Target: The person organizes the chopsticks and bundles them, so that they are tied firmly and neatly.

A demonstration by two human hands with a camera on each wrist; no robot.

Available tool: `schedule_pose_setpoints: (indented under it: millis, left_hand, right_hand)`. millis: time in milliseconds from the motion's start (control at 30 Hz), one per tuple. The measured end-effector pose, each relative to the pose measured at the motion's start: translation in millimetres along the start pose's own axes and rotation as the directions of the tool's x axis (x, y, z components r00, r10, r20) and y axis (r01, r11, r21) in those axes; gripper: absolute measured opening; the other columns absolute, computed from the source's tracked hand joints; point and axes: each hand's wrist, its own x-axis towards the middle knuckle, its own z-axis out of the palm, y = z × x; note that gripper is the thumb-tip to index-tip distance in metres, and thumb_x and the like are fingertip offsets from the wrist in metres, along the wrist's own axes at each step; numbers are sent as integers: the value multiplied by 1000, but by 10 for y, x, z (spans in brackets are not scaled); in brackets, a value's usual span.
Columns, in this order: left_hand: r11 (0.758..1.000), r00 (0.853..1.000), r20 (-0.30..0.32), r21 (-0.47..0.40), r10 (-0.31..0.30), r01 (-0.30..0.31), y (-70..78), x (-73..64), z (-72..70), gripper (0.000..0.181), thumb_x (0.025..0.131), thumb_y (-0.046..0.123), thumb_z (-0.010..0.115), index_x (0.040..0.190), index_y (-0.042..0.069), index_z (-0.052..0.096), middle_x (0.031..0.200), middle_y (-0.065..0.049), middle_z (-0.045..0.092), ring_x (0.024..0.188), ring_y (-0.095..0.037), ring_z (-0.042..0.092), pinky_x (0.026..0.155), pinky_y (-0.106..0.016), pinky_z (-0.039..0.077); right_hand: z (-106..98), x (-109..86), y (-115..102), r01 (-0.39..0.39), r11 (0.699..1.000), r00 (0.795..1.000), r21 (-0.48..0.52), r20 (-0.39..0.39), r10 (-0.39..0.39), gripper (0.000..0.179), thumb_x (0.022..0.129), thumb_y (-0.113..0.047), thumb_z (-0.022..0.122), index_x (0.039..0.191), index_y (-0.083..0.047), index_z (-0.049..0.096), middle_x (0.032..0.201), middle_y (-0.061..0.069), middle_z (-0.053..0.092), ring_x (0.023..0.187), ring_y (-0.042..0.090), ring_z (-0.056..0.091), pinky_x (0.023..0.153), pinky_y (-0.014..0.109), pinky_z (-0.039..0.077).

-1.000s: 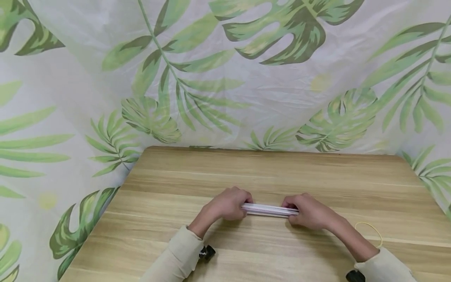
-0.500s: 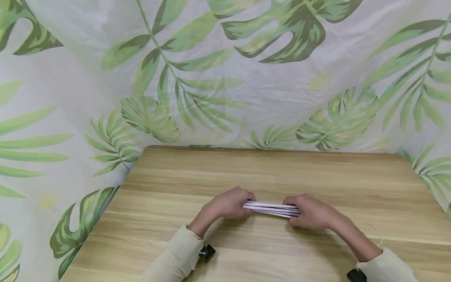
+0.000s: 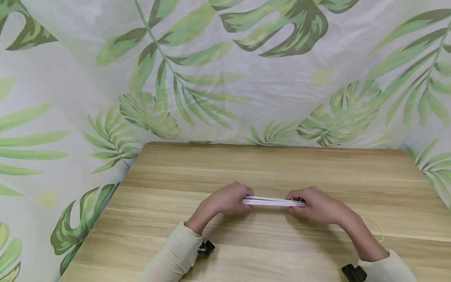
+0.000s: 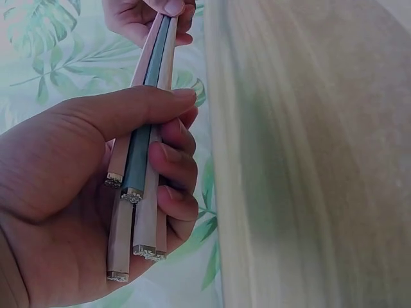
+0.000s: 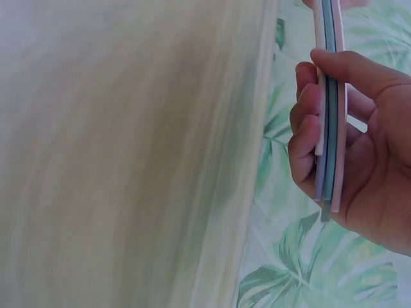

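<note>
Both hands hold a bundle of several pastel chopsticks (image 3: 269,201) level over the wooden table. My left hand (image 3: 230,199) grips the left end, its thumb laid across the sticks and its fingers curled beneath. In the left wrist view the chopsticks (image 4: 154,61) are pink, teal and pale, with silvery patterned square ends that sit unevenly. My right hand (image 3: 318,205) holds the other end between thumb and curled fingers. The right wrist view shows white, lilac, teal and pink chopsticks (image 5: 331,135), their ends staggered below the fingers.
The wooden table (image 3: 260,243) spreads under both hands. A thin yellow loop (image 3: 375,225) shows by the right forearm. Black wrist cameras (image 3: 206,247) sit at the cuffs. Leaf-printed cloth (image 3: 211,90) hangs behind and to the sides.
The chopsticks fanned apart slightly half a second ago and now lie closer together. My right hand has shifted a little right, with more of the bundle showing between the hands.
</note>
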Motion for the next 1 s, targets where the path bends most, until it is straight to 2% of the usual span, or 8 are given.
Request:
schedule_pose_setpoints:
  millis: [200,467,600,733,867,1000]
  left_hand:
    - [1000,999,-33,10,19,-18,23,-34,-60,23,89,12,82,78,17,62,68,10,47,63,-6,41,61,-22,36]
    - [1000,998,-67,4,-17,17,25,-73,-93,20,91,17,83,79,18,66,69,11,51,63,-6,43,62,-22,39]
    - [999,997,-69,-14,-31,30,30,-89,-108,14,93,18,82,84,16,70,72,9,55,65,-8,45,63,-23,40]
    - [999,998,-59,-23,-29,28,26,-102,-137,6,94,18,81,96,15,76,80,8,64,70,-8,51,68,-24,45]
    - [1000,998,-67,-24,-6,4,15,-128,-200,12,92,15,81,104,15,77,87,7,69,75,-9,54,74,-26,48]
    - [1000,994,-113,-15,-4,2,-2,-165,-266,16,93,19,83,107,19,77,89,10,71,73,-8,56,72,-27,49]
  right_hand:
    - [-18,-1,12,20,1000,999,19,-27,-20,15,100,-22,77,114,-17,77,85,-11,68,70,1,52,64,22,47]
    - [11,11,26,50,997,997,57,-67,-46,25,102,-36,73,120,-18,78,92,-9,74,73,3,56,66,23,49]
    - [28,15,30,70,997,992,38,-104,-65,23,102,-31,72,120,-18,81,95,-6,76,75,2,56,67,23,50]
    - [18,13,30,99,995,987,18,-127,-96,23,102,-25,73,120,-15,82,97,-1,78,76,1,56,67,23,50]
    - [-15,-5,29,95,995,987,16,-134,-92,25,101,-25,73,121,-13,82,94,1,77,73,0,54,64,23,49]
    - [-47,-34,29,78,996,986,35,-147,-72,29,102,-25,73,126,-11,80,94,3,77,70,1,51,62,23,47]
